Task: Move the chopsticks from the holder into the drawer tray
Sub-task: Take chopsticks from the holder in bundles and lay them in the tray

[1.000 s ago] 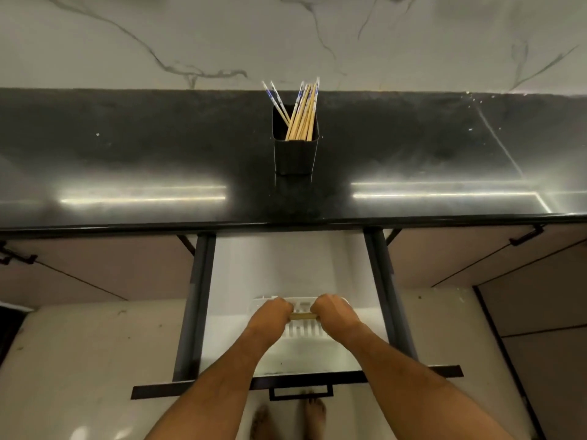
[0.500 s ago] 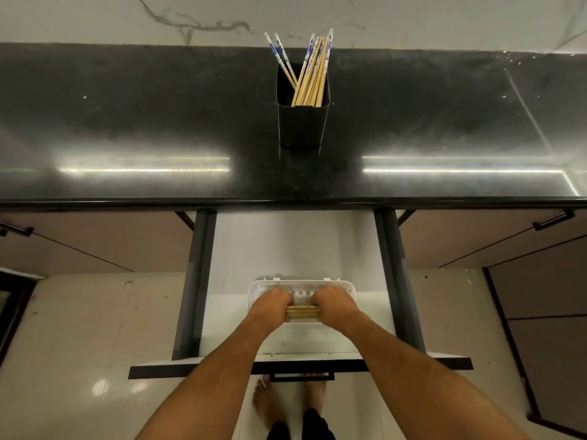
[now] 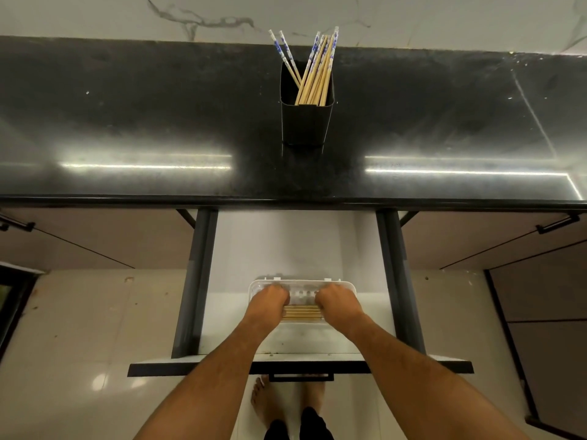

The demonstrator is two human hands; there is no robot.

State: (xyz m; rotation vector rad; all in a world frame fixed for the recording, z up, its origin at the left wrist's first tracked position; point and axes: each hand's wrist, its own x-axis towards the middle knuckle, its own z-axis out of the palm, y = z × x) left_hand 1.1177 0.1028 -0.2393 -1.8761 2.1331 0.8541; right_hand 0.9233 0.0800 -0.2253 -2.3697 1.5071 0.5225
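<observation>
A black holder (image 3: pixel 305 125) stands on the dark countertop with several wooden chopsticks (image 3: pixel 317 77) with blue-and-white tops leaning in it. Below, the drawer (image 3: pixel 295 246) is pulled out. A white tray (image 3: pixel 301 283) lies inside it near the front. Several chopsticks (image 3: pixel 301 314) lie side by side across the tray. My left hand (image 3: pixel 270 300) covers their left ends and my right hand (image 3: pixel 336 301) covers their right ends, fingers curled down onto them. The fingertips are hidden.
The glossy black countertop (image 3: pixel 127 122) overhangs the back of the drawer, with a marble wall behind it. Dark drawer rails (image 3: pixel 198 281) run along both sides. Shut cabinet fronts with black handles (image 3: pixel 556 223) flank the drawer. My bare feet (image 3: pixel 266 404) stand on the pale tiled floor.
The bundle held between my hands has come down and now lies spread flat in the tray. My hands have moved slightly apart. The view has tilted down a little.
</observation>
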